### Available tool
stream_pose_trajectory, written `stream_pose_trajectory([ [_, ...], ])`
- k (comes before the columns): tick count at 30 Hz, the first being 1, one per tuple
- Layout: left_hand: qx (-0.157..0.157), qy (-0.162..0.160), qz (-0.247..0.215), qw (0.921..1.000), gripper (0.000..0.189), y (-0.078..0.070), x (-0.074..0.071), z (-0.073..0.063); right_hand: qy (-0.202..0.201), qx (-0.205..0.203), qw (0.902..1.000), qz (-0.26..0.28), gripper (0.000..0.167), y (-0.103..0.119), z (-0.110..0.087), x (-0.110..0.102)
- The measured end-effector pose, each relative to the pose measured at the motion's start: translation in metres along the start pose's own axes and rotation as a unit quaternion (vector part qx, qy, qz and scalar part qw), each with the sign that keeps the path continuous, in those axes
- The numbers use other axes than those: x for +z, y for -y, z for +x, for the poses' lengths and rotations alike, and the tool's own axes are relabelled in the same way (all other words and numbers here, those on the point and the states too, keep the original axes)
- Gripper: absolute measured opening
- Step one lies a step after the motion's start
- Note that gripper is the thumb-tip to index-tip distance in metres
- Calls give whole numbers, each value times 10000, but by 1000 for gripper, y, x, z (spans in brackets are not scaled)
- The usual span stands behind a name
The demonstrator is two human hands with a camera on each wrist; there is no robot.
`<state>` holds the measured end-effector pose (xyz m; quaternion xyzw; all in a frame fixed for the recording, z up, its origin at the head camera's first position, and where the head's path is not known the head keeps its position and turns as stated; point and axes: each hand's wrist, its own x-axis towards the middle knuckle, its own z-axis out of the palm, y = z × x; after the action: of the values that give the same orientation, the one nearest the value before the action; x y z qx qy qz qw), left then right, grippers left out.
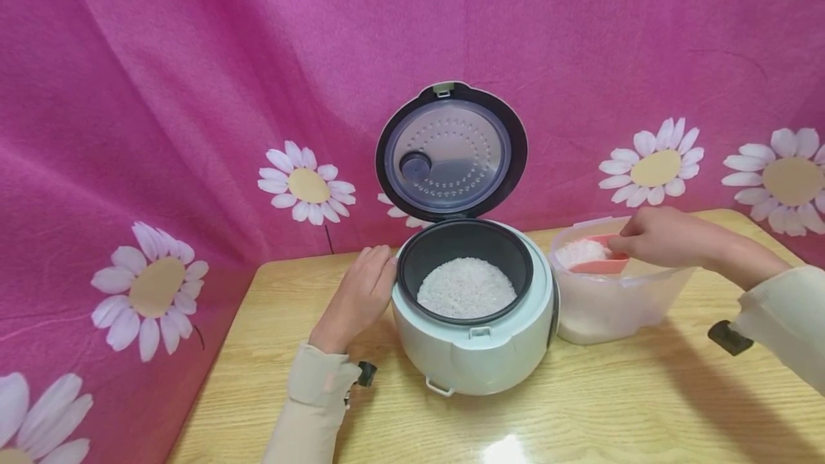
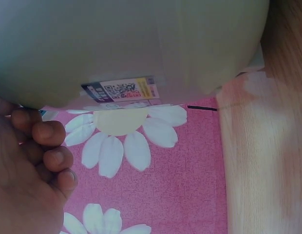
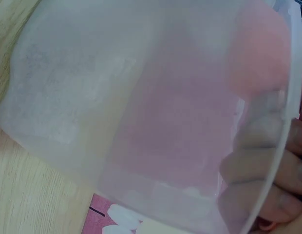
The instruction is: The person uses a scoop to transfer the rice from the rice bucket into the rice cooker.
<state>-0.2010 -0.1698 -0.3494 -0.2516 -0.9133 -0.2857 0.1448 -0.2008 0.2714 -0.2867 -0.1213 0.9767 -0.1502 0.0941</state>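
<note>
A rice cooker (image 1: pixel 473 356) stands on the table with its lid (image 1: pixel 451 156) raised; white rice (image 1: pixel 467 288) lies in its dark inner pot (image 1: pixel 412 263). My left hand (image 1: pixel 361 296) holds the cooker's left side at the rim; its curled fingers (image 2: pixel 56 158) show beside the body in the left wrist view. At the right, my right hand (image 1: pixel 664 236) grips a pink scoop (image 1: pixel 596 266) heaped with rice, at the mouth of a translucent container (image 1: pixel 619 310). Through the container wall, the right wrist view shows the scoop (image 3: pixel 260 51) blurred, with my fingers (image 3: pixel 253 168) next to it.
The container stands close against the cooker's right side and has rice low inside. Behind the wooden table (image 1: pixel 277 328) hangs a pink cloth (image 1: pixel 290 56) with white flowers, also along the left. A label (image 2: pixel 122 91) is stuck on the cooker's side.
</note>
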Motion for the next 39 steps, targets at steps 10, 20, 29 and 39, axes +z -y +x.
stream_pose_trajectory([
  [10,76,-45,49,9999,18,1,1,0,-295,101,9995,-8,34,-8,-6,-4],
  [20,124,-68,53,9999,18,1,1,0,-523,144,9985,-41,35,-11,-12,-8],
  [29,53,-14,62,10000,18,2,1,0,-629,343,9974,-20,36,-14,-14,-15],
  [39,211,-59,88,9997,19,2,1,1,-641,460,9968,146,39,-7,-12,-21],
])
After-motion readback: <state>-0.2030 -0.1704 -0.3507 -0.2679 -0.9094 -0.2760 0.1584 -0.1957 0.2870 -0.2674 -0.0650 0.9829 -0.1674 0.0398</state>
